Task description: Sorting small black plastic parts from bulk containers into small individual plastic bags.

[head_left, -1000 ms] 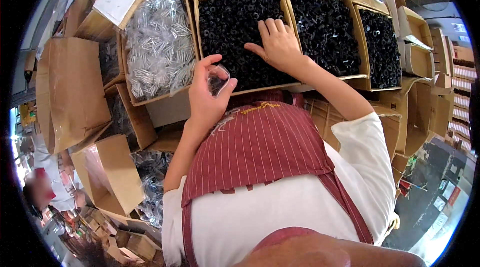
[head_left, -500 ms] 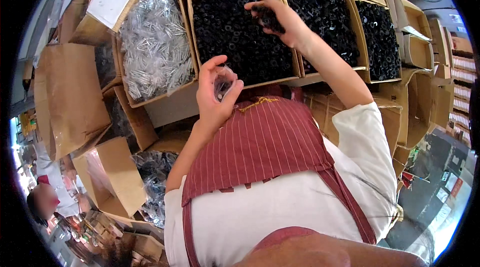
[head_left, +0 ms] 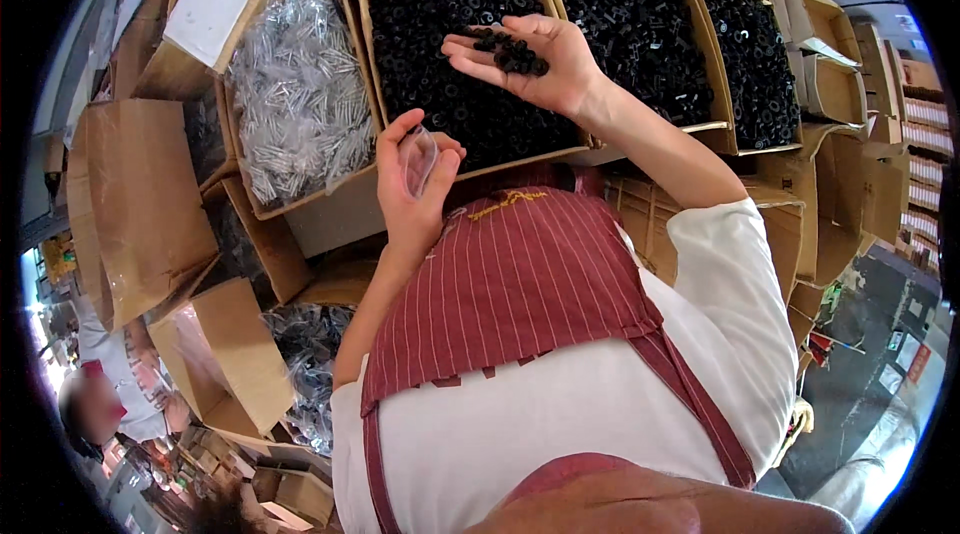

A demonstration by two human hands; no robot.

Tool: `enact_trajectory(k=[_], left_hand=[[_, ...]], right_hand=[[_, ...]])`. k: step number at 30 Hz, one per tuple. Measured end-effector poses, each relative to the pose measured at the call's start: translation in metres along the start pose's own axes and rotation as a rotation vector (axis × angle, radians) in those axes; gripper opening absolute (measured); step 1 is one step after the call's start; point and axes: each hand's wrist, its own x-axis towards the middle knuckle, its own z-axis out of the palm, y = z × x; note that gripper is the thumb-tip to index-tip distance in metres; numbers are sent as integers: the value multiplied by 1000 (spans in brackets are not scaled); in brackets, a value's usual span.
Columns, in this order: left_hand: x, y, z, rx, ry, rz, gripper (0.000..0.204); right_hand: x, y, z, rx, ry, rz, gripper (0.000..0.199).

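Black little plastic rings, a palmful of them, over the box they came from.

Right hand [head_left: 540,59] is cupped palm-up, fingers loosely spread, with the black rings [head_left: 512,52] piled in it above the cardboard box of black parts [head_left: 440,84]. Left hand [head_left: 415,184] pinches what looks like a small clear bag [head_left: 418,156] between thumb and fingers, near the striped apron [head_left: 520,284]. Box of clear packets [head_left: 295,99] sits just left.
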Motion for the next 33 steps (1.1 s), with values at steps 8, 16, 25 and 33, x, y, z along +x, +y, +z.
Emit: enact_trajectory(k=[8,16,25,33], left_hand=[[-1,-1,-2,-16,39,-11,50],[0,-1,-1,-12,49,-22,50],[0,-6,-2,-48,31,-4,49],[-1,-1,-2,-29,27,-28,48]], right_hand=[[0,-2,-1,-13,-290,88,77],[-2,-4,2,-54,-296,89,69],[3,-6,-1,-101,-280,59,68],[3,-8,0,-106,-376,85,84]])
